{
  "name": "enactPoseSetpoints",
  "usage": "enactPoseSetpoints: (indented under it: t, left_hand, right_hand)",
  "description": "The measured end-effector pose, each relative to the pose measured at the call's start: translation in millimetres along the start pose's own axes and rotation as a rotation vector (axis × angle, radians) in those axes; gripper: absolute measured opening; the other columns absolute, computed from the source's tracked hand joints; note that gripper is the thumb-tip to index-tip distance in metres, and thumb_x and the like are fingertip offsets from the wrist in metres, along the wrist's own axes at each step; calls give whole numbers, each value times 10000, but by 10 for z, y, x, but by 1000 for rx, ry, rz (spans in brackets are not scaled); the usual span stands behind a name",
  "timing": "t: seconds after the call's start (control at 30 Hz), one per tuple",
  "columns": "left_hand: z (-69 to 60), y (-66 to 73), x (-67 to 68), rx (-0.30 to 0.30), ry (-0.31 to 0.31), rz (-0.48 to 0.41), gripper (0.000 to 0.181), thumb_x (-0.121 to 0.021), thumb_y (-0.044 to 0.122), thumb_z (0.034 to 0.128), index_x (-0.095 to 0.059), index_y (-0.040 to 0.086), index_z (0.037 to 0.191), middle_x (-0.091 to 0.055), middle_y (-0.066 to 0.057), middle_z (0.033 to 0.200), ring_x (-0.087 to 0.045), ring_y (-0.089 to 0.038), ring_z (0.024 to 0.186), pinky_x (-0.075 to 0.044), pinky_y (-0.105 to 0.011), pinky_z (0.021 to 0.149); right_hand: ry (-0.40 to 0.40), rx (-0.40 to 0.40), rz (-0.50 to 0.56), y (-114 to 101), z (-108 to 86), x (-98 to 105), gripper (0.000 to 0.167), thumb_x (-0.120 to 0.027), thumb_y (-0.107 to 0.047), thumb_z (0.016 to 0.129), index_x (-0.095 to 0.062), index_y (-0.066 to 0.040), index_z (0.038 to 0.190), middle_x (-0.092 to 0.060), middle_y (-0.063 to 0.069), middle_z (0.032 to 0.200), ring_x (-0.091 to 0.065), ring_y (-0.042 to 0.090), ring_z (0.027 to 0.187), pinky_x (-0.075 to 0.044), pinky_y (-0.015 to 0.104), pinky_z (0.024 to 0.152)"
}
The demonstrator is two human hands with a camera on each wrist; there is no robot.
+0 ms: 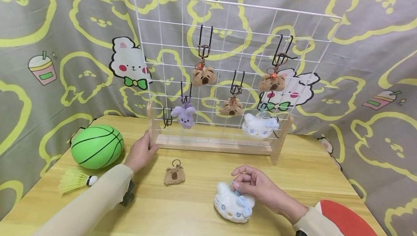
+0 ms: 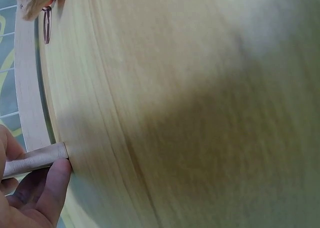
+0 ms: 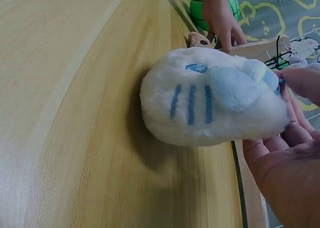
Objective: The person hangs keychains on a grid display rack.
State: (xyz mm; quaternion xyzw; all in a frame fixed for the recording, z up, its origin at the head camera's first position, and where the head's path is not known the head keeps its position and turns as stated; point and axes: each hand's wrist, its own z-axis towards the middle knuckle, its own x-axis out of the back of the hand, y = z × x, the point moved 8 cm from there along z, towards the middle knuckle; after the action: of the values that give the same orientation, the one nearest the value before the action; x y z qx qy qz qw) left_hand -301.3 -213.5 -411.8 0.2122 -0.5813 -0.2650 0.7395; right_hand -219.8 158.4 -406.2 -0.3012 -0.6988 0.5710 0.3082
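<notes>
My right hand pinches the blue ring at the top of a white cat plush keychain with a blue bow. In the right wrist view the plush hangs sideways near the wooden table. My left hand grips the left wooden foot of a white wire grid rack; the left wrist view shows thumb and fingers on either side of that foot. Between the hands lies a brown bear plush keychain with a ring.
Brown bear keychains, a purple plush and another white cat plush hang from black hooks on the rack. At left are a green ball and a yellow shuttlecock. A red paddle lies at the right.
</notes>
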Motion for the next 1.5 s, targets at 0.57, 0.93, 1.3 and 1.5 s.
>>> enactPoseSetpoints:
  t: [0.57,0.93,1.3,1.5]
  left_hand:
    - [6,30,14,-1,-7,-1,416,-618,89,976,-471,-49,1340,-691,-237,975,-666,-338,860,-584,-516,766]
    - [9,15,21,-1,-14,-5,447,-606,80,970,-460,-62,1368,-703,-273,1026,-673,-338,853,-591,-480,738]
    - [10,12,19,-16,-29,-31,523,-590,55,976,-409,-97,1443,-680,-356,1148,-683,-341,859,-601,-418,691]
    - [23,12,0,-20,-25,-20,538,-596,56,977,-404,-105,1453,-675,-373,1175,-700,-386,896,-620,-470,734]
  right_hand:
    - [-28,111,-121,-76,23,-63,316,-504,-196,1109,-583,102,1179,-779,5,1054,-747,86,998,-606,241,888]
    - [-42,256,-120,-296,243,-190,290,-381,-186,1144,-488,76,1206,-727,308,1142,-771,137,1009,-626,303,903]
    - [20,450,-235,-1227,791,-378,199,-429,-92,1109,-533,55,1194,-722,330,1131,-761,94,953,-646,350,858]
    - [-15,437,-191,-1399,1214,-600,194,-413,-93,1115,-510,46,1209,-698,363,1174,-780,240,987,-651,404,861]
